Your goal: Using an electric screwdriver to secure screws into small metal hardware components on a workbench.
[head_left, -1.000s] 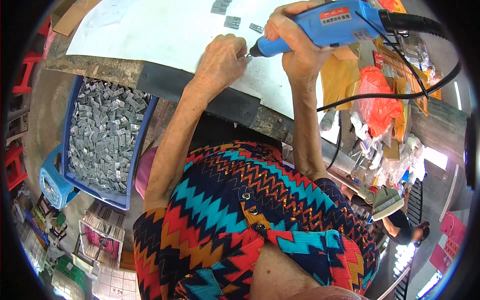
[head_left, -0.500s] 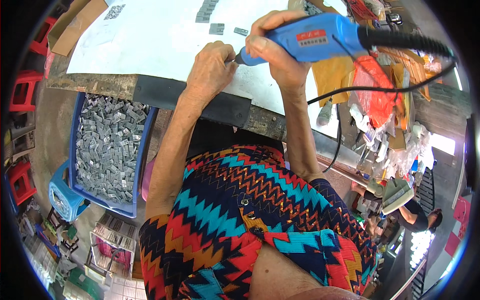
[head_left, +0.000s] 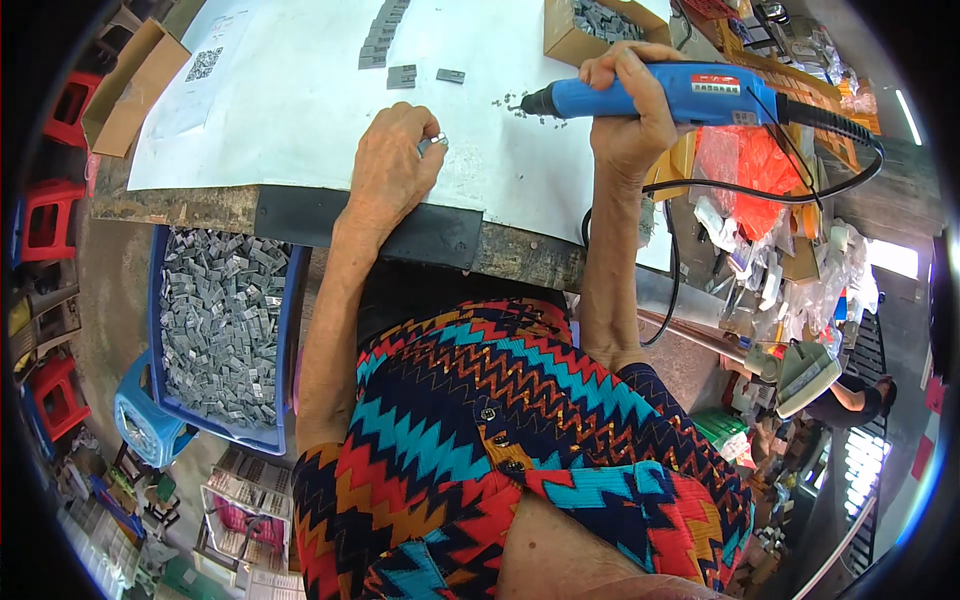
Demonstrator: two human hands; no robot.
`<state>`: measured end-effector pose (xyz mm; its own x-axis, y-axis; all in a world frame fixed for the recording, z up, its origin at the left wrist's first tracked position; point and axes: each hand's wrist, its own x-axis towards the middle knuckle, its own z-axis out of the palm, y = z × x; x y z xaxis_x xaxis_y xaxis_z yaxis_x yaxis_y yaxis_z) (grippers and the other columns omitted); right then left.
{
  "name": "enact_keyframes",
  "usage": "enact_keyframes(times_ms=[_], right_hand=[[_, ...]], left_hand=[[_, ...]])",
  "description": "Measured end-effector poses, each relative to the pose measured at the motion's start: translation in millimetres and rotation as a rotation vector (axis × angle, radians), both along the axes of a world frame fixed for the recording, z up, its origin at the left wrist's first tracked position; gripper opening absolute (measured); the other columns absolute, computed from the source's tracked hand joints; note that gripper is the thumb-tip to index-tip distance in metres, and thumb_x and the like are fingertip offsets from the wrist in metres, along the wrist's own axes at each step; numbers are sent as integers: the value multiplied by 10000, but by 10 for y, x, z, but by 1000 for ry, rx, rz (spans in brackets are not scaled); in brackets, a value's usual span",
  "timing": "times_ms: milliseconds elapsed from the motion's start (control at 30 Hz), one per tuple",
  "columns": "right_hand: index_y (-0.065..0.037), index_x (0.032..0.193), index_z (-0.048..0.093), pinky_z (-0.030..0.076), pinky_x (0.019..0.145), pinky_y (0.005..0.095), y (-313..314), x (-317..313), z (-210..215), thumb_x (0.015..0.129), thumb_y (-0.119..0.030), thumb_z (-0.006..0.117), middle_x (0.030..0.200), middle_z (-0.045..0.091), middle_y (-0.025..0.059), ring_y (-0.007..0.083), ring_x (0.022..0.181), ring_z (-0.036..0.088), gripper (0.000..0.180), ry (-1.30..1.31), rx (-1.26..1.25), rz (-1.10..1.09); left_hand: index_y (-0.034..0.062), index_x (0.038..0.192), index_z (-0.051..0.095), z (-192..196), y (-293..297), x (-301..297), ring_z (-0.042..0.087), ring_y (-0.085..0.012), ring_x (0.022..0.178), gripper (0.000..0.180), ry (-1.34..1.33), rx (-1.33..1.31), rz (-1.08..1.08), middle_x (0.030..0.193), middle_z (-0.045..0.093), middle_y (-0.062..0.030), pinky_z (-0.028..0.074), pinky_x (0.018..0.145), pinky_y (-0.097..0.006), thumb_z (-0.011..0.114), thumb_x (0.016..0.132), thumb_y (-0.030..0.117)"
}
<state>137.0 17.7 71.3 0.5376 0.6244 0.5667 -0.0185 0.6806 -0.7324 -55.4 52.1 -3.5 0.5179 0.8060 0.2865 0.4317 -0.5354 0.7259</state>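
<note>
My right hand (head_left: 636, 115) grips a blue electric screwdriver (head_left: 708, 98) by its body, held almost level above the white-covered table (head_left: 290, 110). The dark tip points left, at a small scatter of tiny dark screws (head_left: 560, 124); whether it touches one is unclear. Closer to the table's front edge, my left hand (head_left: 390, 165) pinches a small grey metal piece (head_left: 434, 143), mostly hidden by the fingers. Beyond it lie a pair of grey pieces (head_left: 401, 76), a single grey piece (head_left: 451, 75) and an overlapping row of grey pieces (head_left: 378, 42).
A cardboard box (head_left: 578, 47) of grey parts stands at the far right of the table. Below its front left edge, a blue bin (head_left: 157, 330) holds many grey pieces. The screwdriver's black cable (head_left: 740, 187) loops past my right forearm. Plastic bags (head_left: 765, 165) lie at right.
The screwdriver has moved away from my left hand, to the right, and its tip is now at the screws. The piece in my left hand has come into sight.
</note>
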Motion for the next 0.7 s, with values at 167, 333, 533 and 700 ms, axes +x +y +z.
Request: enact_keyframes(times_ms=[167,333,533,700], right_hand=[[17,817,526,453,576,367,25,54,-74,719,11,547,641,534,112,170,532,506,101,-72,18,3],[16,812,527,460,562,361,57,-21,-75,714,10,550,627,538,110,167,521,508,101,-49,32,3],[13,804,528,464,559,360,102,-6,-129,705,5,559,615,539,106,168,518,519,104,-49,27,12],[9,804,529,459,562,366,75,34,-130,712,-14,556,635,542,111,167,516,512,99,-79,25,-22]], left_hand=[[-11,814,569,17,43,-166,538,-223,689,135,49,33,53,765,555,-117,445,651,-321,615,711,64],[-13,813,565,50,99,-424,526,-204,665,143,60,15,114,751,553,-105,433,629,-307,619,710,72],[-19,827,572,83,155,-628,511,-163,643,154,95,-17,256,733,571,-90,434,616,-285,627,730,88],[-19,866,580,100,213,-699,542,-180,680,163,137,11,300,767,579,-101,447,648,-292,616,741,79]])
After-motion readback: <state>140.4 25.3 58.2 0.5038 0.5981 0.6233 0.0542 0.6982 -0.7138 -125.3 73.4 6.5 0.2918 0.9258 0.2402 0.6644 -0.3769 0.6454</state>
